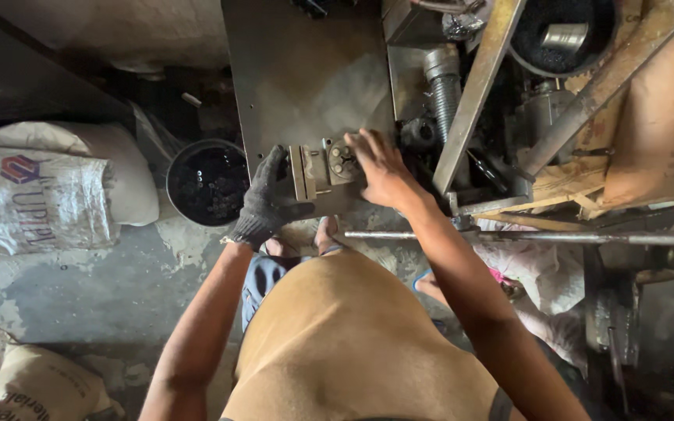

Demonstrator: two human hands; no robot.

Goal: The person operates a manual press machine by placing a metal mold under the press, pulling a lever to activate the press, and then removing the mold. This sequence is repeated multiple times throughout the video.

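The left hand (265,201), in a dark knit glove, was closed around the left edge of a small metal block (315,173) at the front of a steel table (306,78). The bare right hand (380,168) lay flat, fingers spread, over the round part (342,160) on the block's right side. Steady work here called for firm, even pressure from both sides and fingertips kept off the slot. A black bucket (208,183) of small dark pieces stood just left of the table, white sacks (40,187) further left. A long steel rod (524,236) crossed beneath the right forearm, and angled iron bars (477,86) crowded the right side, limiting elbow room.
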